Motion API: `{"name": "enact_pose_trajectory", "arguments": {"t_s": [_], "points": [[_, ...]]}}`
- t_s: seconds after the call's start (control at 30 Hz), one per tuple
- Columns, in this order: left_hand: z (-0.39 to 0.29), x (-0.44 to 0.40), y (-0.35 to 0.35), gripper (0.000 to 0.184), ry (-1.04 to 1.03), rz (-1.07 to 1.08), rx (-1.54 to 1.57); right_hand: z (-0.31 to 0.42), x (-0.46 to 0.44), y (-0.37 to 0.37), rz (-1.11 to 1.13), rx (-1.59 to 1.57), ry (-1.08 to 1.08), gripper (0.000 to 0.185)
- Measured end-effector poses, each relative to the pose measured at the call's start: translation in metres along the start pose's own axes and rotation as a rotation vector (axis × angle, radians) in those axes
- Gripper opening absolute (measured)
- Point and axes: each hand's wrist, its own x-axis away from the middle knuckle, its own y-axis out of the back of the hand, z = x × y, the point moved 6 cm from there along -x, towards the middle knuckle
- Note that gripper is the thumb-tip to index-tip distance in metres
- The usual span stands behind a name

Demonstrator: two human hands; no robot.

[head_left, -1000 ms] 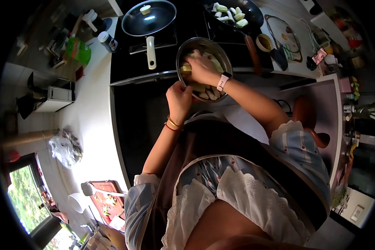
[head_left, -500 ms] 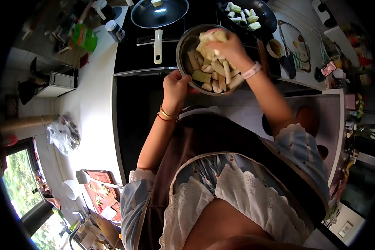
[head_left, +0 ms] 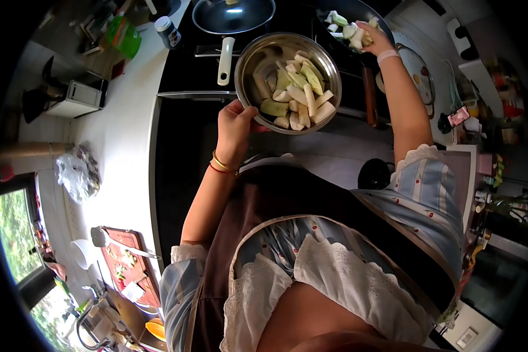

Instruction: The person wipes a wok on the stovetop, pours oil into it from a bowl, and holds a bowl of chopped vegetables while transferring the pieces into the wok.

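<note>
My left hand [head_left: 236, 124] grips the near-left rim of a steel bowl [head_left: 245, 64], thumb over the edge. Inside the bowl lie several pale, cream-to-green cut vegetable sticks [head_left: 299, 97], possibly peeled eggplant. At the upper right, my right hand [head_left: 376, 39] is over a dark frying pan [head_left: 385, 22] with its fingers curled round a bunch of pale vegetable pieces [head_left: 358, 39]. More such pieces rest in the pan beside the hand. The pan's brown handle [head_left: 369, 97] points toward me.
A lidded pan [head_left: 234, 16] with a cream handle [head_left: 226, 61] stands on the black stove, left of the bowl. Along the left counter are a dark jar [head_left: 168, 32], a green bottle [head_left: 123, 36], a plastic bag [head_left: 77, 179] and a cutting board [head_left: 141, 261] with chopped bits.
My right hand has gone from the bowl to the frying pan on the right, carrying vegetable pieces. The bowl's contents are lower, and my left hand still holds its rim.
</note>
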Motion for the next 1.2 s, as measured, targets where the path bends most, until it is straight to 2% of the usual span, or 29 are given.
{"name": "enact_pose_trajectory", "arguments": {"t_s": [0.03, 0.13, 0.2, 0.27, 0.33, 0.4, 0.43, 0.53, 0.6, 0.73, 0.8, 0.83, 0.93, 1.0, 1.1, 1.2], "points": [[-0.001, 0.002, 0.001, 0.017, -0.003, -0.012, 0.002, 0.013, 0.014, -0.006, -0.153, 0.301, 0.050, 0.046], [-0.001, 0.007, 0.004, 0.017, 0.013, -0.037, -0.003, 0.036, 0.031, -0.027, -0.406, 0.926, 0.533, 0.035], [-0.001, 0.008, 0.006, 0.016, -0.002, -0.057, -0.010, 0.042, 0.099, -0.080, 0.206, 0.927, 0.486, 0.031], [0.000, 0.010, 0.007, 0.015, -0.018, -0.068, -0.012, 0.041, 0.178, -0.119, 0.425, 1.076, 0.372, 0.029], [-0.001, 0.011, 0.006, 0.015, -0.037, -0.067, -0.014, 0.028, 0.226, -0.139, 0.414, 1.393, 0.444, 0.035], [-0.001, 0.013, 0.005, 0.012, -0.042, -0.120, -0.018, 0.008, 0.239, -0.143, 0.359, 1.436, 0.595, 0.041], [0.000, 0.012, 0.003, 0.012, -0.043, -0.109, -0.015, 0.006, 0.243, -0.146, 0.314, 1.398, 0.601, 0.046], [0.004, 0.013, 0.000, 0.011, -0.056, -0.139, 0.035, -0.002, 0.250, -0.152, 0.176, 1.304, 0.715, 0.045], [0.007, 0.014, -0.001, 0.010, -0.040, -0.175, 0.104, -0.012, 0.249, -0.146, 0.141, 1.275, 0.692, 0.042], [0.015, 0.008, -0.002, 0.010, -0.082, -0.114, 0.105, -0.012, 0.261, -0.141, 0.052, 1.306, 0.787, 0.033], [0.023, 0.009, -0.004, 0.009, -0.051, -0.113, 0.180, -0.023, 0.259, -0.136, 0.124, 1.240, 0.684, 0.027], [0.026, 0.008, -0.001, 0.008, -0.039, -0.131, 0.156, -0.024, 0.261, -0.136, 0.119, 1.248, 0.693, 0.020], [0.033, 0.008, -0.002, 0.007, 0.024, -0.139, 0.138, -0.031, 0.259, -0.129, 0.166, 1.182, 0.688, 0.019], [0.035, 0.006, -0.004, 0.007, 0.029, -0.130, 0.149, -0.031, 0.255, -0.127, 0.140, 1.173, 0.767, 0.016], [0.041, -0.002, -0.003, 0.010, 0.031, -0.129, 0.187, -0.018, 0.246, -0.123, 0.082, 1.186, 0.860, 0.015], [0.042, -0.010, -0.004, 0.010, 0.065, -0.112, 0.212, 0.013, 0.224, -0.103, -0.120, 0.886, 0.855, 0.013]]}}
